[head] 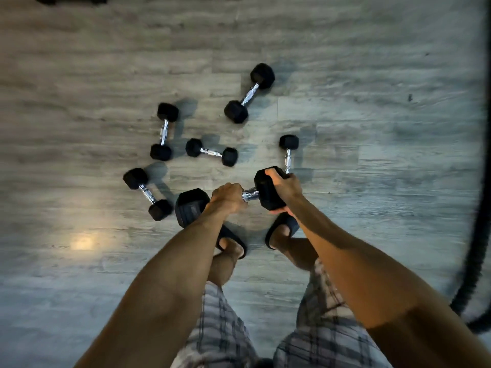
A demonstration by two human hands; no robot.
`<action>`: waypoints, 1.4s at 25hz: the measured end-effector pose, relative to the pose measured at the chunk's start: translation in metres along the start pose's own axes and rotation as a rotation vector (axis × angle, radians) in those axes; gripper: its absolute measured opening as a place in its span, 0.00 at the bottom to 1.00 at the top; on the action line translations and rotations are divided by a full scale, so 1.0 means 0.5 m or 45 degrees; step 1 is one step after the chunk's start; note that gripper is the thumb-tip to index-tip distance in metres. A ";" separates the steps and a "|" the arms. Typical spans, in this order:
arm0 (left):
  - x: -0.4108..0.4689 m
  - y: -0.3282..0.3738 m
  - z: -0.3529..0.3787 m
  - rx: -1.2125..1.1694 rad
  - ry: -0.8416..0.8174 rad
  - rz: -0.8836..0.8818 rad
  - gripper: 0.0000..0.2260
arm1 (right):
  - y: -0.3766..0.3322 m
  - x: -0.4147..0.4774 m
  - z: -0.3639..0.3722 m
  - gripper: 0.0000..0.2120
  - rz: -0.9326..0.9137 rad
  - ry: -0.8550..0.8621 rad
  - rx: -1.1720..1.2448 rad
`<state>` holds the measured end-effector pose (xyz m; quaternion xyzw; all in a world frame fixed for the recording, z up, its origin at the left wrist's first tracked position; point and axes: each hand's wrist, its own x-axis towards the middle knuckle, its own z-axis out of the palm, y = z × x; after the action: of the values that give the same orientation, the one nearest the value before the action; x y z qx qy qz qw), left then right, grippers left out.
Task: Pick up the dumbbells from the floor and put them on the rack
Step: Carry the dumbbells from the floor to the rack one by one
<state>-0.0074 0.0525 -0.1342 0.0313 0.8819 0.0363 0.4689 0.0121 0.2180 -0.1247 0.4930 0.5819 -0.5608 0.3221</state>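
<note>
Dumbbells with black hexagonal heads and chrome bars (211,152) are scattered about the middle of the grey wood-plank floor (372,128). A larger black hexagonal dumbbell (190,205) is held nearer: its bar is gripped by the left hand (228,199), its right head clasped by the right hand (285,185).

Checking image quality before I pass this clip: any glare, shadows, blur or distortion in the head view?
Head view: warm glare patch on the floor lower left; floor dumbbells throw soft shadows up-right; wide-angle distortion bows the right edge by the black rope; edges smeared, held dumbbell fairly sharp.
</note>
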 end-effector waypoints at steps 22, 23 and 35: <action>-0.043 0.649 -0.514 0.239 0.115 0.377 0.16 | -0.477 -0.147 -0.590 0.31 -0.126 0.176 0.380; -0.013 0.671 -0.533 0.224 0.093 0.371 0.16 | -0.511 -0.128 -0.607 0.32 -0.119 0.196 0.335; 0.212 0.822 -0.815 0.101 -0.008 0.273 0.17 | -0.899 0.023 -0.711 0.27 -0.038 0.077 0.147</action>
<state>-0.3959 0.4572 0.0441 0.1442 0.8728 0.0514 0.4635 -0.3482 0.6171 0.0732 0.5187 0.5652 -0.5832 0.2671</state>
